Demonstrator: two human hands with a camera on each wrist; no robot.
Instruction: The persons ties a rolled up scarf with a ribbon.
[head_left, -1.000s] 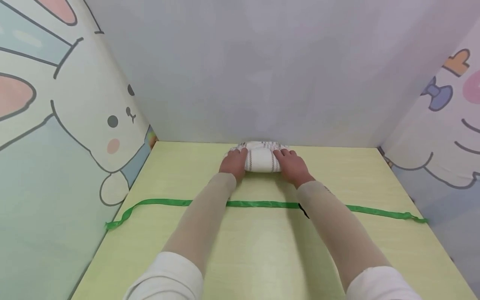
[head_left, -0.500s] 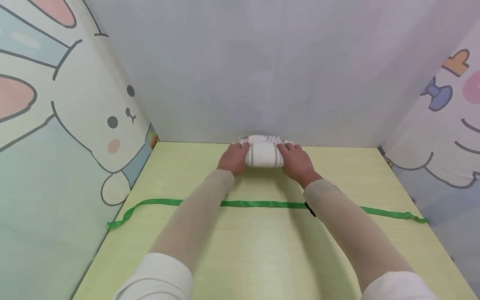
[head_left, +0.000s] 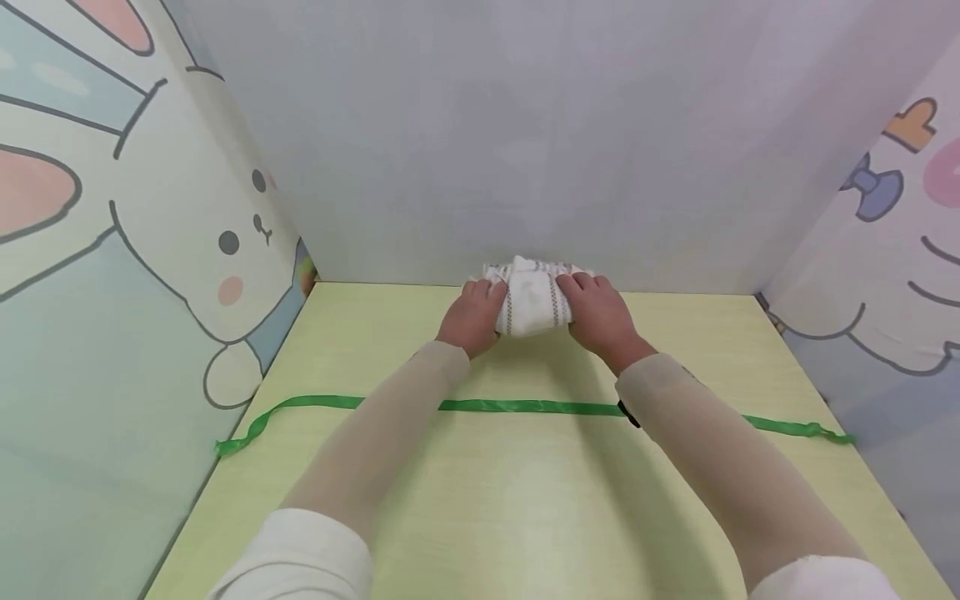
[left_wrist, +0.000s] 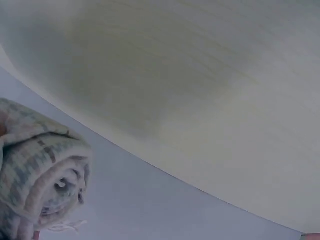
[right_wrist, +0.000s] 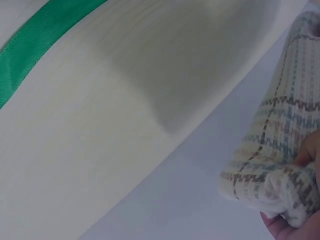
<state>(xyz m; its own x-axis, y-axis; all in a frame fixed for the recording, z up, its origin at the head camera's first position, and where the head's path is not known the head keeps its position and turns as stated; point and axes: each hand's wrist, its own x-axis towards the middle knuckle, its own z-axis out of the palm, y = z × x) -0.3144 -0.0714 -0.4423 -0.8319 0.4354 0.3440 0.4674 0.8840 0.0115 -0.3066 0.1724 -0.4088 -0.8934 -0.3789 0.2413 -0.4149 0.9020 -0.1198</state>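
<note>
A rolled-up woven cloth, whitish with dashed stripes, is held at its two ends near the back wall. My left hand grips the left end, and my right hand grips the right end. Below the roll, a shadow falls on the tabletop. The left wrist view shows the spiral end of the cloth with a few loose fringe threads. In the right wrist view, thumb and fingers of the right hand pinch the other end of the plaid cloth.
A green ribbon runs across the pale yellow table, under both forearms. The grey back wall rises directly behind the cloth. Side walls with cartoon prints, a rabbit at left, close in the table.
Both hands have raised the rolled cloth a little and shifted it slightly right. The roll now tilts, and a fold peaks on its top.
</note>
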